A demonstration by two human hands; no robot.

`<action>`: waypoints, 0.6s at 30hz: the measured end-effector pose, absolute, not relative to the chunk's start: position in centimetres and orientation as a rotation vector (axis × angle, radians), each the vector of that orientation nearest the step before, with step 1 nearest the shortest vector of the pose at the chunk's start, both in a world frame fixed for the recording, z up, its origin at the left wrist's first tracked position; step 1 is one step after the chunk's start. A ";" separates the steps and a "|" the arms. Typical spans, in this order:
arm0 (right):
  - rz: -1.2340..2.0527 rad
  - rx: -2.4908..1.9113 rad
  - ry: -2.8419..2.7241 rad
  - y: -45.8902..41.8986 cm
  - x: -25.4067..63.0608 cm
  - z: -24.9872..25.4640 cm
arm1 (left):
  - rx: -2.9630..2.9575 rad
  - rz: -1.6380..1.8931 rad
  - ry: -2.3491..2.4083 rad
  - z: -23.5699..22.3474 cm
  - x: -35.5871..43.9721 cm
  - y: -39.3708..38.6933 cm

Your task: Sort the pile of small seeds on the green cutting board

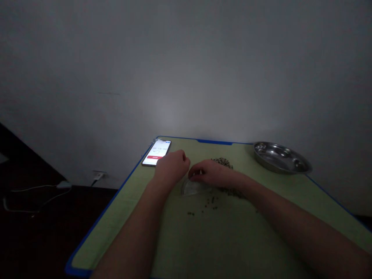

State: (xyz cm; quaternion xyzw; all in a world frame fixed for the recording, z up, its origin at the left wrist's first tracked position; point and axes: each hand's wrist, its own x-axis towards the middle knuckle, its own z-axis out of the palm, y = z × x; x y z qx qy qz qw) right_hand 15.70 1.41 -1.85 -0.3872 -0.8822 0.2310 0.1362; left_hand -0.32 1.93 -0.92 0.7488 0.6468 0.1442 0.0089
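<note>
My left hand (173,164) is closed, knuckles up, just left of a clear shallow dish. Its fingertips are turned away, so anything inside them is hidden. Over the dish (193,188) hovers or rests my right hand (213,172), fingers curled down with thumb and fingertips close together. Whether a small piece sits between them is too dark to see. Partly behind my right hand lies a pile of small dark and pale seeds or beans (222,162). Several loose ones (212,200) are scattered on the green tabletop nearer to me.
A phone (157,153) with a lit timer screen and red button lies at the back left of the green table (180,240) with its blue edge. An oval steel bowl (280,158) stands at the back right. Behind is a wall; cables and a plug (99,176) are at left.
</note>
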 end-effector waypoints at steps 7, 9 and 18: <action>0.671 -1.182 -2.550 2.2 16.2 -1.8 | 2.328 0.434 2.013 -0.8 -0.3 1.9; 0.660 -1.203 -2.551 2.1 16.4 -1.9 | 2.321 0.421 2.012 -0.7 -0.3 1.9; 0.636 -1.253 -2.528 1.0 17.2 -2.2 | 2.326 0.405 2.006 -0.8 -0.3 1.9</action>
